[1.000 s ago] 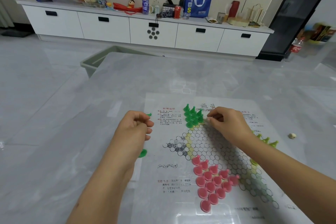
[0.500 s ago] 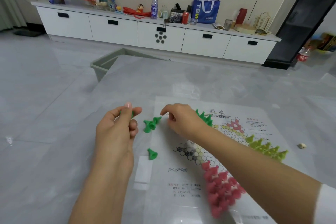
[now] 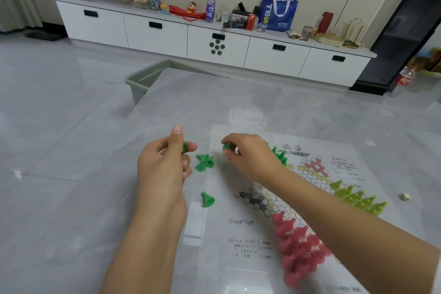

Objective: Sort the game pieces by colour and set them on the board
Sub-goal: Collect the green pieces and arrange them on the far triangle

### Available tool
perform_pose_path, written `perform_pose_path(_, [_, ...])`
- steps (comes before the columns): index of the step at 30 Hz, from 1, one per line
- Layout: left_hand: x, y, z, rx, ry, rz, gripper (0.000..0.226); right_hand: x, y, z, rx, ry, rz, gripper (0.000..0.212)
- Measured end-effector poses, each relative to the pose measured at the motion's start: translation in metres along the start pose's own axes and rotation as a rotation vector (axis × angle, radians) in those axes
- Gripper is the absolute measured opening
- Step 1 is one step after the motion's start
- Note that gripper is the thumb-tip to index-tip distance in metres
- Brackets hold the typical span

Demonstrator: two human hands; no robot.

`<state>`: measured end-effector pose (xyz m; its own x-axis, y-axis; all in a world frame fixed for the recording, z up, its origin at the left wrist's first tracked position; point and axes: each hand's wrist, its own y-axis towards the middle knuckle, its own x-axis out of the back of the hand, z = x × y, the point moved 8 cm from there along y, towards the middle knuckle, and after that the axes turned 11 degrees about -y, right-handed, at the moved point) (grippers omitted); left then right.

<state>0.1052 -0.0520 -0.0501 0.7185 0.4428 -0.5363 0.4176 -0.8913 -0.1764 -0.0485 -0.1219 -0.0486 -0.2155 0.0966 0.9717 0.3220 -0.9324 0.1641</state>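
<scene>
A paper game board with a hexagon star lies on the grey table. Several pink pieces fill its near point, yellow-green pieces its right point, and green pieces stand at its far point, partly behind my right hand. My left hand pinches a green piece between thumb and fingers. My right hand pinches another green piece at the board's left edge. Two loose green pieces lie between my hands, and one more green piece lies nearer to me.
A small beige lump lies on the table right of the board. A grey bin stands past the table's far left corner. A white sideboard with bottles and a blue bag runs along the wall.
My right hand left the green group on the board, crossed to the loose green pieces at the left and took hold of one. The view shifted left.
</scene>
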Motion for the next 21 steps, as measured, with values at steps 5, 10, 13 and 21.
perform_pose_path(5, [-0.001,-0.001,0.010,0.089,-0.050,0.003,0.014,0.049,-0.015,-0.057,-0.222,0.309,-0.133,0.020])
perform_pose_path(10, [-0.008,-0.006,0.016,0.129,-0.003,0.044,0.010,0.074,-0.040,-0.131,-0.415,0.154,-0.232,0.007])
perform_pose_path(13, [-0.013,-0.009,0.018,0.130,0.035,0.069,0.014,0.051,-0.056,-0.149,-0.416,0.085,-0.078,0.010])
perform_pose_path(21, [-0.015,-0.009,0.022,0.127,0.049,0.095,0.012,0.011,-0.061,-0.145,-0.367,0.074,0.054,0.021])
